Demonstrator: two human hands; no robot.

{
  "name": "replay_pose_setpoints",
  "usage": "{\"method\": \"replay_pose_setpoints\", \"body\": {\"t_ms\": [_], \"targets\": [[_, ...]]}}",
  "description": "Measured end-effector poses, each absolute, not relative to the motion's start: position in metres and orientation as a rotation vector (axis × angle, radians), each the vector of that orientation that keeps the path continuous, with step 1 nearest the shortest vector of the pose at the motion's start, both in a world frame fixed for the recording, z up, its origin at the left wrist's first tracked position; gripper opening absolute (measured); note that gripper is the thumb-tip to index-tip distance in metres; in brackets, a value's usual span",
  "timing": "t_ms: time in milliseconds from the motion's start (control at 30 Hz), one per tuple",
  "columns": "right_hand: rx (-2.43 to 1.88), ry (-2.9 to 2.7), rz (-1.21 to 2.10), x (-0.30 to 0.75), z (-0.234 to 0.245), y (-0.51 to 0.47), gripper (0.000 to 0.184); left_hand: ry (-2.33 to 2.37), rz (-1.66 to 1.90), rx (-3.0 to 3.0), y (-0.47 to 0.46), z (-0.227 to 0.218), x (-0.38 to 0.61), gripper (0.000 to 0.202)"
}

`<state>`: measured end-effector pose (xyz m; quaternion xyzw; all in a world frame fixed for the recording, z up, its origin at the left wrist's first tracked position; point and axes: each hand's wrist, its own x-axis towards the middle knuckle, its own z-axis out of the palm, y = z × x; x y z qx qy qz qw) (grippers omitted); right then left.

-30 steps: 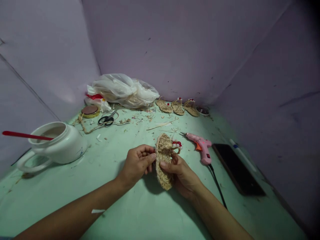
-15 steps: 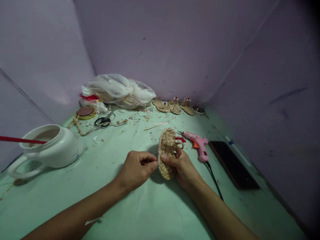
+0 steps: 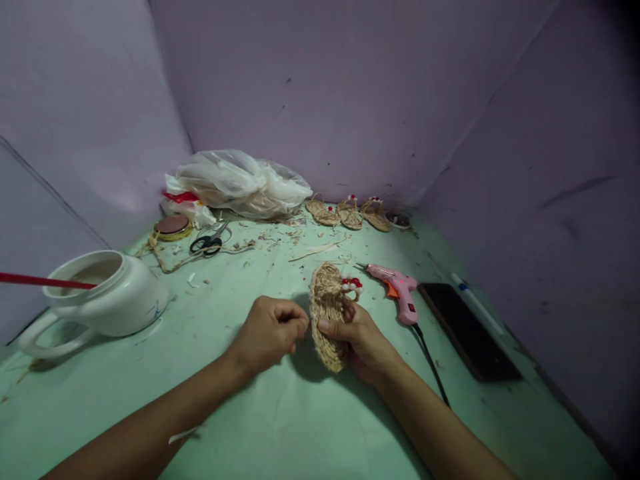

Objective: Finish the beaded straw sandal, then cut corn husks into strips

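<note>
A small woven straw slipper (image 3: 327, 333) with red and white beads (image 3: 352, 285) on its strap is held up over the table by my right hand (image 3: 367, 343). The thumb lies across the sole, and the other fingers are hidden behind it. Close to the slipper's left edge is my left hand (image 3: 273, 333), its thumb and forefinger pinched together. Whatever that pinch holds, if anything, is too small to make out. Right of the slipper lies a pink glue gun (image 3: 400, 287), its nozzle pointing left and its black cord running toward me.
A white pot (image 3: 125, 300) with a red stick (image 3: 45, 280) stands at left. Behind it are scissors (image 3: 206, 245), a round tin (image 3: 173, 227) and a plastic bag (image 3: 240, 183). Several beaded slippers (image 3: 350, 217) line the wall. A phone (image 3: 465, 330) and a pen (image 3: 477, 303) lie at right.
The slipper, in my right hand, has shifted slightly left and toward me. My left hand has drawn a little to the left, still pinched.
</note>
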<state>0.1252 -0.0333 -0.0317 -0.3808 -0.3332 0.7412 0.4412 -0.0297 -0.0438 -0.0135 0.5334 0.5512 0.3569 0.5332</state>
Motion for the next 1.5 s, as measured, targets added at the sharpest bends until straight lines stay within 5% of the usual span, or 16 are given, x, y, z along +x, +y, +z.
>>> {"method": "replay_pose_setpoints", "body": {"t_ms": [100,267,400,533,700,967,1133,1500], "targets": [[-0.875,-0.820,1.977,0.127,-0.029,-0.033,0.041,1.308,1.030,1.109,-0.036,-0.013,-0.035,0.023],[-0.807,-0.853,2.205,0.132,-0.031,-0.033,0.037,1.038,1.100,1.087,-0.029,-0.015,-0.039,0.077],[-0.974,-0.902,2.296,0.136,-0.032,-0.030,0.027,0.967,1.020,1.175,-0.029,-0.017,-0.041,0.053],[-1.245,-1.154,1.824,0.143,-0.021,-0.029,0.038,1.057,1.050,1.149,-0.027,-0.019,-0.041,0.032],[-1.376,-1.600,0.981,0.147,-0.012,-0.035,0.037,1.186,1.034,1.109,-0.025,-0.024,-0.038,0.029],[-1.032,-1.942,0.353,0.136,-0.044,-0.039,0.012,1.378,1.132,1.270,-0.034,-0.019,-0.039,0.041],[-1.011,-1.984,0.100,0.133,-0.038,-0.042,0.012,1.519,1.497,1.977,-0.050,-0.013,-0.037,0.008],[-1.110,-2.027,-0.043,0.128,-0.038,-0.049,0.013,1.356,1.382,2.555,-0.056,-0.033,-0.027,0.015]]}}
